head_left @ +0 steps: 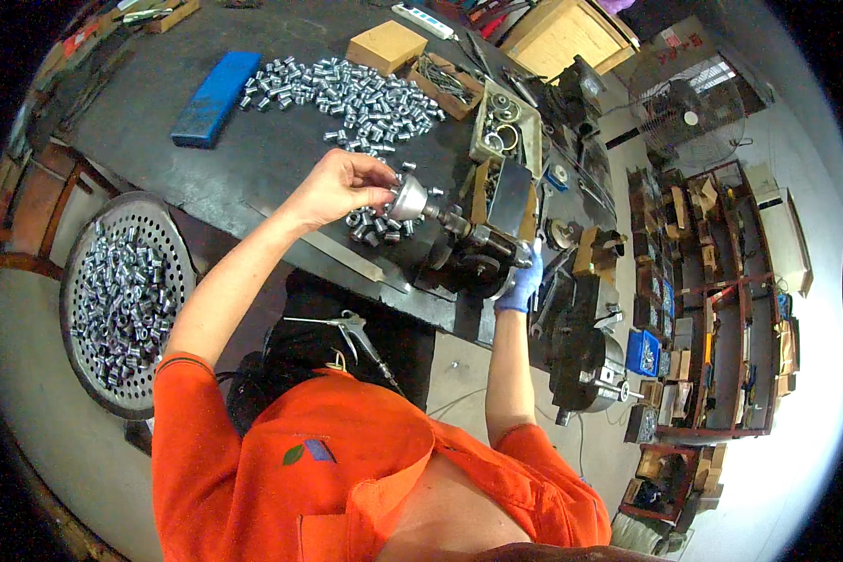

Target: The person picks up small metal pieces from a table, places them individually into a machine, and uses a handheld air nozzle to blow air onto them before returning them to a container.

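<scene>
My bare left hand (347, 190) is closed in a pinch at the wide rim of a silver cone-shaped chuck (408, 199). What sits between the fingertips is mostly hidden. The chuck is on the left end of a dark bench-mounted spindle device (478, 255). At the device's other end, my right hand (522, 281), in a blue glove, wraps around its end part; the fingers are partly hidden. Small shiny metal sleeves (370, 228) lie on the bench just below the chuck. A larger heap of the same sleeves (356, 98) spreads beyond my left hand.
A perforated round tray (185, 253) of sleeves stands left of the bench. A blue block (217, 98) and a wooden block (387, 47) lie behind. An air gun (351, 328) hangs at the front edge. Right are a vise (585, 361), fan (689, 117) and shelves (721, 328).
</scene>
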### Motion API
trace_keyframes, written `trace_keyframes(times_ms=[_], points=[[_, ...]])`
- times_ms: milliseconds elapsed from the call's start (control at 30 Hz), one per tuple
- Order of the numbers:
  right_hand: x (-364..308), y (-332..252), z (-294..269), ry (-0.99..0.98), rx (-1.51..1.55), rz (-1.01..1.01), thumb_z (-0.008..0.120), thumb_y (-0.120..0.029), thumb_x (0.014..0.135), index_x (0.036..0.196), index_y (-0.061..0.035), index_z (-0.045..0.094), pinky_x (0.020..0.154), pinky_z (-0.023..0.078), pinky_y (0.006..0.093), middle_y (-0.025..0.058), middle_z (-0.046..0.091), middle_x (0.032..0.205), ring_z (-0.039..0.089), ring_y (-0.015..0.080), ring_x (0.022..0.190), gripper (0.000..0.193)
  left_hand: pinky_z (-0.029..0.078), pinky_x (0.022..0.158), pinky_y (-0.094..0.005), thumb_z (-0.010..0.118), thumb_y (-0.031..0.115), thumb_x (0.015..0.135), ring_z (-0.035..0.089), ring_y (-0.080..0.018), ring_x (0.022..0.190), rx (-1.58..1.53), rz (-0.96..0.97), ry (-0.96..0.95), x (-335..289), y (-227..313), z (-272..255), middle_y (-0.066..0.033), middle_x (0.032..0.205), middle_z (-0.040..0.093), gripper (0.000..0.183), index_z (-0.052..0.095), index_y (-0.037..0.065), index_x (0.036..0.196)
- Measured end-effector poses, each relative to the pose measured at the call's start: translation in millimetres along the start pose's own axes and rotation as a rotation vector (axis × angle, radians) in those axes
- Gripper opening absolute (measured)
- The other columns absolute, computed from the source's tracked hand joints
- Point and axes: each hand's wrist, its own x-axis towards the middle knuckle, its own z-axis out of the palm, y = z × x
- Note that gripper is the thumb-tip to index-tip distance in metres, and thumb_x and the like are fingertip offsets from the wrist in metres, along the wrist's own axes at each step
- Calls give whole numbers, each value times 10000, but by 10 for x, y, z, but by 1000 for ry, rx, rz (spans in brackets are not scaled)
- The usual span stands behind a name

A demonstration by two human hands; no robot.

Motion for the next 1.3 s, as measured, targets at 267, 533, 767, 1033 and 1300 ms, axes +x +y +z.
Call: trace_keyframes(times_ms=[267, 533, 767, 1033, 1300], points=[[49, 172, -609, -153, -18, 77, 357, -337, 910, 1061, -46, 560, 823, 466, 380, 113, 613, 1000, 580, 267, 901, 385, 496, 680, -258, 620, 2, 756, 607, -136, 763, 12, -30, -13, -6, 29, 18, -84, 847, 634, 228, 591, -49, 976], [-202, -554, 487, -40, -110, -172, 531, -356, 872, 773, -79, 563, 328, 261, 192, -39, 443, 547, 398, 47, 436, 296, 479, 554, -251, 596, 105, 820, 586, -132, 570, 138, -62, 24, 8, 98, 50, -76, 720, 621, 177, 613, -58, 888], [-1135, -777, 468, -161, 93, -338, 444, -404, 905, 842, 9, 592, 312, 214, 195, -18, 358, 474, 276, 64, 373, 443, 477, 536, -261, 586, 146, 834, 577, -126, 552, 87, -109, 47, -32, 96, 40, -63, 687, 610, 189, 614, -40, 853], [-992, -161, 24, 116, -46, -14, 466, -352, 899, 852, -48, 577, 316, 254, 195, -24, 429, 527, 347, 57, 398, 327, 472, 584, -258, 610, 174, 811, 586, -126, 599, -3, -49, 38, -32, 81, 42, -60, 744, 617, 215, 600, -26, 892], [-300, -485, 606, 57, -255, -236, 544, -352, 866, 759, -102, 552, 330, 230, 193, -67, 420, 522, 335, 33, 387, 271, 456, 640, -249, 627, 176, 795, 596, -144, 646, 188, -68, 166, -468, 273, -422, -68, 750, 616, 229, 599, -21, 906]])
